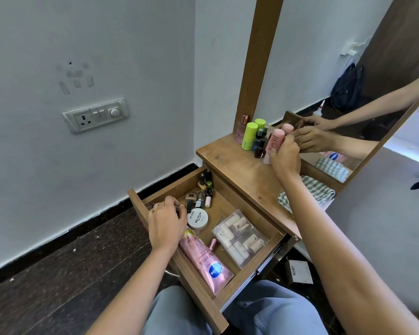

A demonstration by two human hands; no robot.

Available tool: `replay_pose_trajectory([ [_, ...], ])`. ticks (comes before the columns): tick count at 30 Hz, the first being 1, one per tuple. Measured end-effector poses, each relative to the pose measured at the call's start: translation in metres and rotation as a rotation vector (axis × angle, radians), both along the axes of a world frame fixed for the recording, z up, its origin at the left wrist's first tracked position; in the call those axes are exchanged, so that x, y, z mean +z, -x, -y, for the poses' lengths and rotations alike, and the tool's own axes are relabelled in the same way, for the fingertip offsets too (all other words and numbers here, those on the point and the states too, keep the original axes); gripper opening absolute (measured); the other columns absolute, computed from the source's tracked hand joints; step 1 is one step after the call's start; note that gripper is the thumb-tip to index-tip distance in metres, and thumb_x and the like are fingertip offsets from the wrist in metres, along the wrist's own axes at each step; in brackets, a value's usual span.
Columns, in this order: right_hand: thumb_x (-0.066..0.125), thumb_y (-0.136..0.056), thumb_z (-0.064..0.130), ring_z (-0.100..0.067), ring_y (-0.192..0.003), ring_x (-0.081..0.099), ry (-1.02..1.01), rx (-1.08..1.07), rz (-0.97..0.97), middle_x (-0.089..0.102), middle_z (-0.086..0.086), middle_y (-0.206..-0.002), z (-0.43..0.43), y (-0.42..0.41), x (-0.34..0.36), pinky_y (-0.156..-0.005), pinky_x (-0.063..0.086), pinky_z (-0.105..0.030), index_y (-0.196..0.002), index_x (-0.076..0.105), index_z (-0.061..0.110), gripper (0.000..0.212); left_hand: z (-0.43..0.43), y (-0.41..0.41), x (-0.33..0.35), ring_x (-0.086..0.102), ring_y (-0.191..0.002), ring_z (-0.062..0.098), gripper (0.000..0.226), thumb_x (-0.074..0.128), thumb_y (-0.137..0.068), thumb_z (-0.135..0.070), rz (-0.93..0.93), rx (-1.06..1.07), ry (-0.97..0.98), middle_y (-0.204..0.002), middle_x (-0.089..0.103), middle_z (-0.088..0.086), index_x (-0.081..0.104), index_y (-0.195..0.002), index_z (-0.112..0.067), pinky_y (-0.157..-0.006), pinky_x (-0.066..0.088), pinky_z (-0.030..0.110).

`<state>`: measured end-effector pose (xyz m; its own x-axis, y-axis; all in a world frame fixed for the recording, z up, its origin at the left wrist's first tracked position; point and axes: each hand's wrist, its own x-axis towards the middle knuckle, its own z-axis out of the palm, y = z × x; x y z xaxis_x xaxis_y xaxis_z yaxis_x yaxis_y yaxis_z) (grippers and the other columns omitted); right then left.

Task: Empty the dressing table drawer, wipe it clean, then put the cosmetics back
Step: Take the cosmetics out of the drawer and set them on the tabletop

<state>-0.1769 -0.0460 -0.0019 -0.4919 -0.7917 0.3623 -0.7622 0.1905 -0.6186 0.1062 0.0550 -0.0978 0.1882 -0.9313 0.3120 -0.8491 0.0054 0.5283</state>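
Two hands busy, right hand (286, 157) clasping pink bottle (275, 141) on tabletop (237, 170), left hand (165, 221) in drawer (136, 201), seemingly pinching dark item (181, 210).

Pink bottle (276, 140), lime-green bottle (249, 136), green-white checked cloth (317, 189), vial (259, 151) maybe brown.

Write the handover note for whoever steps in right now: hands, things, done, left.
Hands: the right hand grips a pink bottle upright on the tabletop, beside the green bottles. The left hand is in the open drawer, fingers curled on a small dark item.
In the drawer: pink tube, white jar, clear pouch, nail polishes at the back.
The cloth lies on the tabletop by the right arm.
Done: several bottles stand on top.
Left: finish emptying, wipe, refill.
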Motion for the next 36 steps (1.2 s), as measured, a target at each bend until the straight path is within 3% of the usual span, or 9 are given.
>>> replay_pose_trajectory([
  [3,0.066,-0.087,0.016,-0.035,-0.110,0.058,-0.001,-0.023,0.022,0.058,-0.019,-0.121,-0.004,0.000,0.004,-0.087,0.052,-0.045,-0.123,0.045,0.001,0.044,0.000,0.000,0.001,0.063,-0.084,0.017,0.017,0.061,-0.090,-0.025,0.000,-0.003,0.000,-0.086,0.070,0.002,0.066,-0.100,-0.012,-0.081,0.043,0.031],
  [7,0.058,-0.090,0.012,-0.030,-0.103,0.058,0.104,-0.036,0.018,0.055,-0.016,-0.116,-0.026,-0.020,0.007,-0.084,0.053,-0.042,-0.118,0.046,0.004,0.032,0.000,0.000,0.001,0.063,-0.084,0.017,0.016,0.061,-0.090,-0.026,0.002,0.001,-0.002,-0.085,0.070,0.001,0.065,-0.099,-0.012,-0.081,0.044,0.031],
  [12,0.048,-0.095,0.010,-0.020,-0.100,0.054,-0.099,0.467,-0.184,0.051,-0.007,-0.119,-0.050,-0.096,-0.029,-0.091,0.041,-0.031,-0.120,0.052,0.006,0.025,0.000,0.002,0.002,0.062,-0.084,0.016,0.016,0.059,-0.091,-0.027,0.004,0.006,-0.012,-0.085,0.069,0.000,0.064,-0.098,-0.014,-0.082,0.043,0.031],
  [14,0.051,-0.094,0.012,-0.022,-0.104,0.055,-0.199,0.582,-0.253,0.051,-0.009,-0.124,-0.038,-0.117,-0.049,-0.091,0.045,-0.032,-0.125,0.050,0.007,0.031,-0.001,0.002,0.003,0.062,-0.084,0.016,0.015,0.059,-0.091,-0.026,0.019,0.003,-0.018,-0.084,0.069,0.000,0.064,-0.098,-0.014,-0.082,0.043,0.031],
  [18,0.053,-0.095,0.015,-0.027,-0.113,0.054,-0.278,0.532,-0.411,0.051,-0.014,-0.126,-0.008,-0.141,-0.078,-0.088,0.048,-0.033,-0.130,0.045,0.005,0.038,-0.002,0.002,0.005,0.061,-0.086,0.016,0.016,0.057,-0.092,-0.027,0.038,0.000,-0.038,-0.086,0.068,-0.001,0.064,-0.099,-0.014,-0.083,0.042,0.030],
  [27,0.061,-0.090,0.011,-0.019,-0.090,0.063,-0.297,0.438,-0.633,0.051,-0.013,-0.117,0.013,-0.160,-0.090,-0.063,0.053,-0.027,-0.114,0.050,0.008,0.026,0.002,0.000,0.000,0.061,-0.087,0.012,0.018,0.056,-0.093,-0.029,0.030,0.003,-0.045,-0.088,0.068,-0.003,0.064,-0.101,-0.016,-0.086,0.042,0.029],
  [36,0.054,-0.092,0.004,-0.022,-0.100,0.062,-0.267,0.475,-0.689,0.057,-0.012,-0.114,0.007,-0.165,-0.082,-0.071,0.053,-0.028,-0.114,0.053,0.006,0.022,0.004,0.000,0.001,0.060,-0.088,0.012,0.017,0.054,-0.093,-0.030,0.044,0.012,-0.061,-0.088,0.068,-0.004,0.063,-0.100,-0.017,-0.087,0.041,0.030],
])
